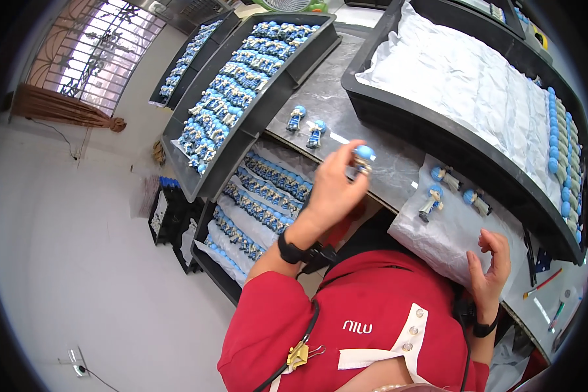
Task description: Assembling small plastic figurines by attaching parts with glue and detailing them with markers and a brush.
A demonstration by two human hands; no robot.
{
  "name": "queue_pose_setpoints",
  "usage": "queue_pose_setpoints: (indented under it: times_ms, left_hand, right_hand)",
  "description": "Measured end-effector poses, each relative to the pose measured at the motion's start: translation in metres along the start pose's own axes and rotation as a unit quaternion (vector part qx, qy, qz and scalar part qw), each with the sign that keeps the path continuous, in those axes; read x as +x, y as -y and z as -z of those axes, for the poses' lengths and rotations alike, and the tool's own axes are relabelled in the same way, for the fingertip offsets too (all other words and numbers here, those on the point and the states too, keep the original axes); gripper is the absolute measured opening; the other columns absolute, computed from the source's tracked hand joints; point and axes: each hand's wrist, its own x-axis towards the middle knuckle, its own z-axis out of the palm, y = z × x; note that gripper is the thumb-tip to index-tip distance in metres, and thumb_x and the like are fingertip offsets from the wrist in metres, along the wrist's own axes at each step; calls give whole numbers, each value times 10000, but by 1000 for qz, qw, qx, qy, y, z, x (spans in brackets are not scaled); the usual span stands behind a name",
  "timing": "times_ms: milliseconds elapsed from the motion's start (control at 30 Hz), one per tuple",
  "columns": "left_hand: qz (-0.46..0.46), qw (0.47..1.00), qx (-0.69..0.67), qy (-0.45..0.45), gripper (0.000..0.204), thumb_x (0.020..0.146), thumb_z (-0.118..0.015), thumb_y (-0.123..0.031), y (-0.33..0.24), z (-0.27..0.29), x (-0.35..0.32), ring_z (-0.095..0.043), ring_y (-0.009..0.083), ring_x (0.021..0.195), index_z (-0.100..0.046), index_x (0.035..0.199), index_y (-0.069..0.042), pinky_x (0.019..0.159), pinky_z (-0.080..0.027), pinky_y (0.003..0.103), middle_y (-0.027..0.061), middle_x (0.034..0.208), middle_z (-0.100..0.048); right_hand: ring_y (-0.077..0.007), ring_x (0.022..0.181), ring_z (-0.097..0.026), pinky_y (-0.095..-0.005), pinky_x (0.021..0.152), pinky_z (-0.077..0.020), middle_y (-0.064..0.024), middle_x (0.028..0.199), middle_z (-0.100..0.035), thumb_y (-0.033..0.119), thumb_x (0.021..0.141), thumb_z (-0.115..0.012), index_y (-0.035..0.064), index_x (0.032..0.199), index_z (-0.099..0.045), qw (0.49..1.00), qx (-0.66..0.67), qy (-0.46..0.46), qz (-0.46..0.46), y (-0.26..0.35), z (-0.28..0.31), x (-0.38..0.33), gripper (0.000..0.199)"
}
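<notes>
My left hand (336,181) pinches a small figurine (364,155) with a round blue head between thumb and fingers, above the grey table's front edge. Two similar blue-capped figurines, one (296,118) and another (316,133), lie on the table just beyond it. My right hand (492,266) is held over the near edge of a white sheet (408,222), thumb and fingers apart, nothing between them. On that sheet lie three more figurines: a near one (431,202), a far one (445,177) and a right one (478,201).
A black tray (277,88) packed with rows of blue figurines stands at the left, and a lower tray (232,291) holds more. At the right, a large black tray (424,121) is lined with white paper (464,85). Brushes, including a red one (543,283), lie at the right.
</notes>
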Motion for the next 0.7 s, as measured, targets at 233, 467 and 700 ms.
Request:
queue_pose_setpoints:
  times_ms: [233,467,700]
  left_hand:
    - [-53,965,255,-22,426,715,-569,-10,47,25,6,-534,317,851,-545,1140,-26,773,-429,413,131,842,-568]
    - [-59,954,288,-67,420,691,-643,-18,73,20,20,-527,304,905,-574,1104,-48,800,-425,385,132,976,-534]
    - [-24,933,340,-117,345,656,-726,-80,74,24,33,-443,316,1087,-601,976,-109,812,-402,417,113,1114,-495]
  right_hand:
    - [-180,768,-499,-273,692,-411,-91,916,-541,-37,715,-615,24,1018,-590,998,5,-27,-53,-8,3,-4,310]
    - [-172,756,-497,-264,684,-405,-86,911,-542,-38,723,-605,22,1004,-592,999,3,-31,-44,-11,6,-8,287]
    - [-146,749,-507,-241,651,-400,-81,907,-541,-30,748,-599,9,986,-598,997,17,-43,-69,-20,5,-13,240]
